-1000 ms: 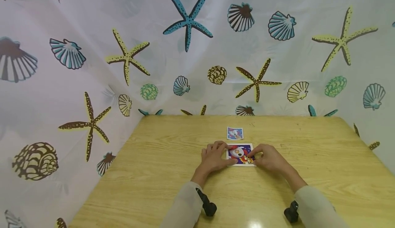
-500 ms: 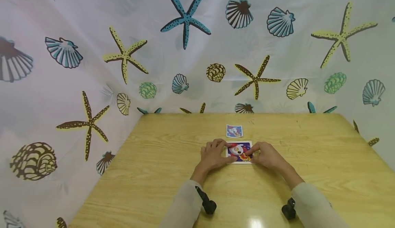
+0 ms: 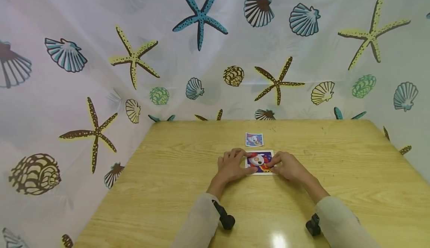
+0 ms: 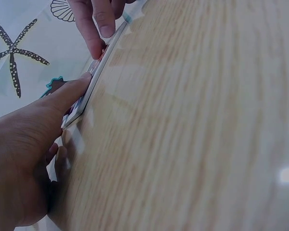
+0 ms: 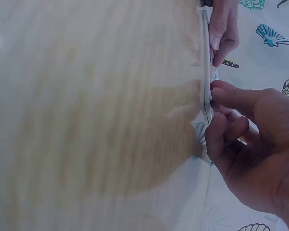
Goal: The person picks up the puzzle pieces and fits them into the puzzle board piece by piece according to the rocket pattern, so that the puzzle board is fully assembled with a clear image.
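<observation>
A small picture puzzle with a white border lies flat on the wooden table. Its face shows a white and red figure with an orange flame on dark blue. My left hand holds the puzzle's left end, thumb on the lower front and fingers at the upper left corner. At the lower right, the bent thumb and index finger of my right hand pinch at a flame-coloured puzzle piece, mostly covered by the fingertips. Edge-on in the right wrist view, the puzzle's rim lies by my right thumb; the other fingers are curled.
Just behind the puzzle lies a small picture card with a matching design. The wooden table ends at a white curtain printed with shells and starfish, at the back and sides. Black wrist cameras hang under both sleeves.
At the lower right, the flame piece stood uneven between my right fingers; now the picture there looks flush. My left hand stays on the puzzle. The head view has tilted slightly upward-shifting the scene.
</observation>
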The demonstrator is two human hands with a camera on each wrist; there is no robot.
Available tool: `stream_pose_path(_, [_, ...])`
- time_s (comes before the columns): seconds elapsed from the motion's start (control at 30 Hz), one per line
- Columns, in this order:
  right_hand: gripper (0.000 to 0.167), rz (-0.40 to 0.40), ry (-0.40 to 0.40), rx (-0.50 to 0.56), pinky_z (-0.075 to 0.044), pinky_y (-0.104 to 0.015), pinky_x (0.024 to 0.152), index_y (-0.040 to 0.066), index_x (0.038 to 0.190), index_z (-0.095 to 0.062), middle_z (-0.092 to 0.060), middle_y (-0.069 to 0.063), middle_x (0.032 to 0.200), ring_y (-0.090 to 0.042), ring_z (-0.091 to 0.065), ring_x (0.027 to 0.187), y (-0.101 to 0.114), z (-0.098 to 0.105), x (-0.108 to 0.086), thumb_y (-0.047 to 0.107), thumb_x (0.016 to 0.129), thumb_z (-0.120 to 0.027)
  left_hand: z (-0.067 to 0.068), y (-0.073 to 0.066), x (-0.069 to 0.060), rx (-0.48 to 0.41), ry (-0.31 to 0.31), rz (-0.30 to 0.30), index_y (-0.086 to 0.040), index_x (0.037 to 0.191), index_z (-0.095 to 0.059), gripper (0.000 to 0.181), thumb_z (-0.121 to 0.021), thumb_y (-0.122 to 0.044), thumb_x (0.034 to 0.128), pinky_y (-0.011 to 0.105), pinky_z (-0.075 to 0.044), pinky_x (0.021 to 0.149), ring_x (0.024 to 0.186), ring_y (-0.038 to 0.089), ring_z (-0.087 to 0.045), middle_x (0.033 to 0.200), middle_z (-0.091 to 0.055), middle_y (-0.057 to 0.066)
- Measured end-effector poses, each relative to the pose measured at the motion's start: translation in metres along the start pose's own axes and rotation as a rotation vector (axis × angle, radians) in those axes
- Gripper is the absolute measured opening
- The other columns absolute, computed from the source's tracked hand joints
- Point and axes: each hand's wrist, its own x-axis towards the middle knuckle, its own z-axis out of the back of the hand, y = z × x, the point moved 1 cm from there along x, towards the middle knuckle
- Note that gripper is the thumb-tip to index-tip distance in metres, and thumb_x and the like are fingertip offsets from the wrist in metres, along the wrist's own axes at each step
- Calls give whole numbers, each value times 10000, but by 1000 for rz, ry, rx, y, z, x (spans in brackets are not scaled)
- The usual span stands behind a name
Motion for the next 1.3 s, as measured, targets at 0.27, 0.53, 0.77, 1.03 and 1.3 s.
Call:
stream_pose_path(0.27, [156, 23, -34, -33, -459, -570, 1042, 30, 1011, -832, -698, -122, 1094, -360, -621, 1127, 0, -2, 0, -40, 910, -736, -5, 4, 5, 21, -7, -5, -337, 1420, -584, 634, -695, -673, 893, 498, -289, 1014, 1375, 308, -362, 1576, -397, -21])
stream_pose_path(0.53, [244, -17, -3, 39, -533, -381, 504, 56, 1112, -808, -643, -174, 1254, -203, -566, 527, -5, 3, -4, -3, 1017, -592, -11, 8, 12, 6, -5, -32, -340, 1486, -533, 657, -666, -657, 926, 544, -278, 1057, 1397, 325, -355, 1596, -403, -5])
stream_pose_path(0.77, [234, -29, -2, 50, -504, -357, 443, 57, 1150, -786, -603, -234, 1373, -153, -489, 402, -6, 12, -7, 87, 1060, -573, -6, 7, 15, -101, 9, -39, -287, 1520, -515, 621, -645, -569, 982, 547, -260, 1113, 1433, 314, -357, 1598, -425, 18])
stream_pose_path(1.03, [255, 81, -123, 108, -584, -423, 603, 6, 1227, -734, -719, -225, 1080, -300, -659, 669, 3, 37, -20, 123, 1083, -559, 31, 14, 3, -157, -69, -74, -192, 1485, -566, 531, -631, -458, 1030, 621, -227, 1157, 1424, 338, -381, 1555, -497, 64])
stream_pose_path(1.3, [353, 142, -176, 8, -549, -554, 925, 27, 1350, -673, -704, -179, 1282, -402, -671, 1145, -12, 66, -41, 240, 1105, -535, 69, 19, -13, -48, -89, -267, -199, 1472, -593, 473, -582, -433, 1062, 647, -245, 1168, 1460, 313, -408, 1540, -538, 48])
